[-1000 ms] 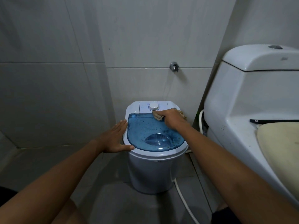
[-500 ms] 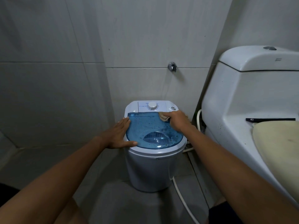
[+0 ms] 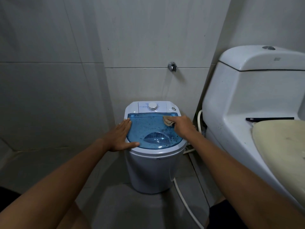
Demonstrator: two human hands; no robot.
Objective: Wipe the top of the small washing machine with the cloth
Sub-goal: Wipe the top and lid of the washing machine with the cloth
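Small white washing machine (image 3: 155, 169) upright, dial panel toward the wall.
Right hand (image 3: 182, 128) clutches a balled tan cloth (image 3: 168, 121) on the speckled blue lid (image 3: 148, 128); left hand (image 3: 121, 135) flat, fingers spread, bracing the rim.

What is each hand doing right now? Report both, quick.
Left hand: open, flat on the washing machine rim, holding nothing.
Right hand: closed on the cloth, pressing it onto the blue lid.

walls (image 3: 49, 80): grey tile | floor (image 3: 128, 210): grey | toilet (image 3: 247, 90) R | wall valve (image 3: 172, 66)
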